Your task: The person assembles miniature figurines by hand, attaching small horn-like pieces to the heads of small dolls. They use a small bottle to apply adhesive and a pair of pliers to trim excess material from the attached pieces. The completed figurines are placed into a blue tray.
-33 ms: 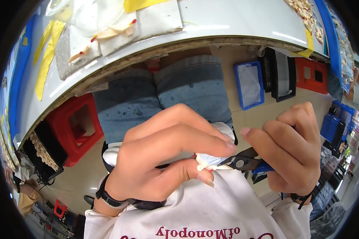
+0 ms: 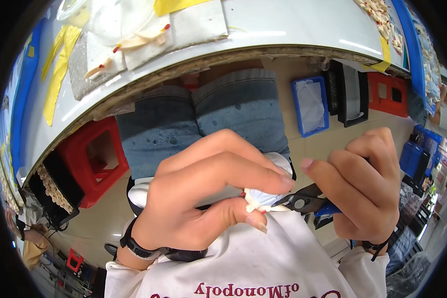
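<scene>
Between thumb and fingers of my left hand is a small cream-coloured moulded piece with red spots and a thin pale tail pointing right. Most of the piece is hidden by the fingers. My right hand is closed around a pair of nippers with dark metal jaws and blue handles. The tips of the jaws meet or lie right beside the thin tail; which of the two I cannot tell. Both hands are above my lap, in front of my white shirt.
The white table curves ahead, bearing a board with cream red-tipped pieces and yellow tape. More cream pieces lie far right. Below are a red stool, a blue tray and a black tray of pieces.
</scene>
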A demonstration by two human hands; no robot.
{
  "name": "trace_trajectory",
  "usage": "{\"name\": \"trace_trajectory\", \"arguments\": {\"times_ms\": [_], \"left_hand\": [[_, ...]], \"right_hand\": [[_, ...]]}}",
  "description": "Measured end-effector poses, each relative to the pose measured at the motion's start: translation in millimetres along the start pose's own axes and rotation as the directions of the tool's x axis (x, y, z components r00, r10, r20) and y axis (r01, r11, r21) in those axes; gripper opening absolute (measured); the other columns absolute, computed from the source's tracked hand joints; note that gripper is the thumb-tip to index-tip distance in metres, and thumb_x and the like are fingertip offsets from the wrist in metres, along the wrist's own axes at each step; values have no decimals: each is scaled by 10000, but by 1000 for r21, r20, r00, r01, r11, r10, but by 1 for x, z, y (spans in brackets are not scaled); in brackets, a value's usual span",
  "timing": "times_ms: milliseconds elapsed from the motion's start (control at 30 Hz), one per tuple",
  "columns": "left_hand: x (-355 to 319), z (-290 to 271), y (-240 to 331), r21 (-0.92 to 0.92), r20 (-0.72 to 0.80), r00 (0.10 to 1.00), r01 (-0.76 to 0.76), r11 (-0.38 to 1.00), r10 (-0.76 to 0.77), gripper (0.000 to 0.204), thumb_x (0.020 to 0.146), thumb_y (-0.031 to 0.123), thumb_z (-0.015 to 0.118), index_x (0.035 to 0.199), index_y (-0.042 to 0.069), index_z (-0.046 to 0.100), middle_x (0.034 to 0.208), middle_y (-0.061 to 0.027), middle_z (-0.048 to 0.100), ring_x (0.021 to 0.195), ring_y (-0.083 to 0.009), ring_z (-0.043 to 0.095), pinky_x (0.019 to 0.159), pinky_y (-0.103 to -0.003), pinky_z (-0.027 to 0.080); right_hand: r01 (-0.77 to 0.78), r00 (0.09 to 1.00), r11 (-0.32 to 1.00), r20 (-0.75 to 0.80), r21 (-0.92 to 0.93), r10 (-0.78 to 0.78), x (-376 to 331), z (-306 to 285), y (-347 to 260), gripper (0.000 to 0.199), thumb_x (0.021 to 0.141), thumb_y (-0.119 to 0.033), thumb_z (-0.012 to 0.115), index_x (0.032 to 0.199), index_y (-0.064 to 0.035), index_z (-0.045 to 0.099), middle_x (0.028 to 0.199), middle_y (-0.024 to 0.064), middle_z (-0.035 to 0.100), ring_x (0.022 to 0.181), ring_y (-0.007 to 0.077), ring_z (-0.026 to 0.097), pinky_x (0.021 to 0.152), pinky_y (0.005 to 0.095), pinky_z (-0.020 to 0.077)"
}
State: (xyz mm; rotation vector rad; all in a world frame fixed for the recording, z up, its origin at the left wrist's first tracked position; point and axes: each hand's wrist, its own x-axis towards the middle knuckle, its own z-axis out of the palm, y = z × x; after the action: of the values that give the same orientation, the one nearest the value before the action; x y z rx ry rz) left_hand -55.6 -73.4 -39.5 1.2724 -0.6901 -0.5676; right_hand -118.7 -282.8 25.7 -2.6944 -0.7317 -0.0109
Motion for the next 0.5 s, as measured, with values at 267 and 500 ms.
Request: {"name": "trace_trajectory", "arguments": {"times_ms": [267,500], "left_hand": [[-4,10,3,-308,-71,985,128,943,-157,295,768,195,708,887,-48,592,891,-205,596,743,-180,590,672,-250,459],[-7,15,2,-407,-94,978,135,903,-188,318,776,228,706,903,-32,576,907,-193,584,746,-163,586,674,-237,470]], "right_hand": [[32,991,997,-125,-64,-39,-1,6,0,464,521,-315,484,779,35,646,671,76,517,564,210,432,499,342,269],[47,974,997,-221,-60,-59,-7,16,0,403,574,-303,523,778,26,634,694,80,525,573,214,441,514,348,282]]}}
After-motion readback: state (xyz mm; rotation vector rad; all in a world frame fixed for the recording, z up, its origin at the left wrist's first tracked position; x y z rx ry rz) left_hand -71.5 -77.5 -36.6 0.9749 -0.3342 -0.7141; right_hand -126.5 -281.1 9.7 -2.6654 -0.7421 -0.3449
